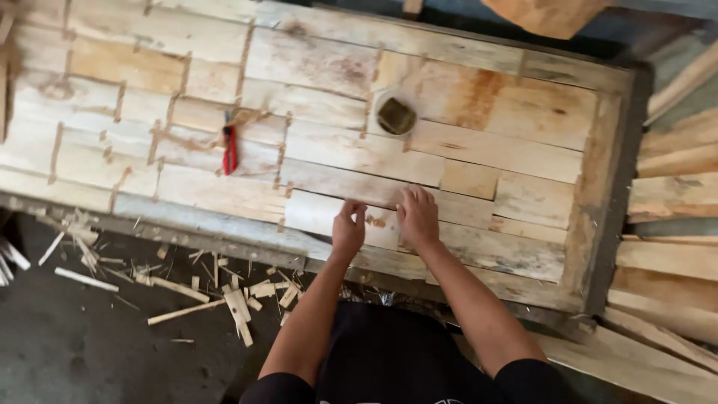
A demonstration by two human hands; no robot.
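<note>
On top of the big patchwork wood panel (523,112), near its front edge, both hands are down on a pale veneer piece (318,213). Left hand (348,228): fingers curled, tips pinching/pressing the piece's right end, not a full fist, approx half closed. Right hand (417,217): flatter, fingers spread fwd, palm pressing on the strip seam just beside the left hand; doesn't look like it grips anything, just holds down. Piece lies flat, touching neighbouring strips, sits betw. the front frame edge and the longer strip above it. Step in hand, my read: fitting/seating this piece into the mosaic, aligning its edge w/ adjacent strips. Next move prob needs even downward pressure + small sideways nudge to close the gap, w/o lifting adjacent bits; thin veneer likely cracks easy so keep it flat. Red-handled cutter (229,148) lies on the panel well to the left, untouched. Round tub w/ dark sponge-like lump (396,115) sits further back, apart from the hands. Offcut slivers (239,299) litter the dark floor on the left; spare planks (673,194) stacked on the right.
</note>
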